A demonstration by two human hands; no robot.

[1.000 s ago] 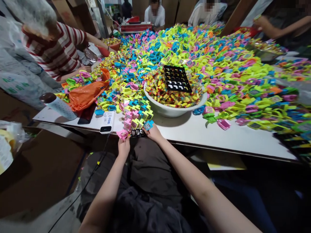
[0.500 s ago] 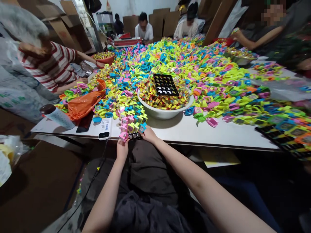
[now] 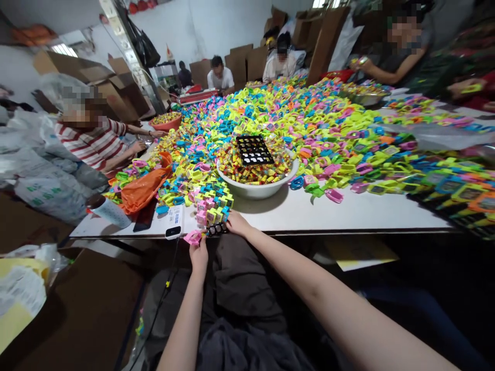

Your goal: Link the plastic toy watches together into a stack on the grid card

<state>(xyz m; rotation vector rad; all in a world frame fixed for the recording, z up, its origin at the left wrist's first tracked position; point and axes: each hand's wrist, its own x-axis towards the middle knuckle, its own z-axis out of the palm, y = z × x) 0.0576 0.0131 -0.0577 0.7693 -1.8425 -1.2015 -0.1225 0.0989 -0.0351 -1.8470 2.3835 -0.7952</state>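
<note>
My left hand is closed on a pink toy watch, held at the near left corner of a black tray by the table's front edge. Rows of pink, yellow and blue toy watches fill most of that tray, while its nearest row shows bare slots. At the tray's right side is my right hand, its fingers bent against a blue toy watch; the fingertips are partly hidden. Behind the tray stands a white basin of small wrapped candies, with another black tray lying on top.
A large heap of toy watches covers the table. To the left are an orange bag, a tumbler and a small white device with a cable. A filled tray sits far right. Several people sit around the table.
The head view has tilted up and shifted left. My left hand has moved the pink toy watch a little outward from the tray and turned it. My right hand stays beside the tray's right edge.
</note>
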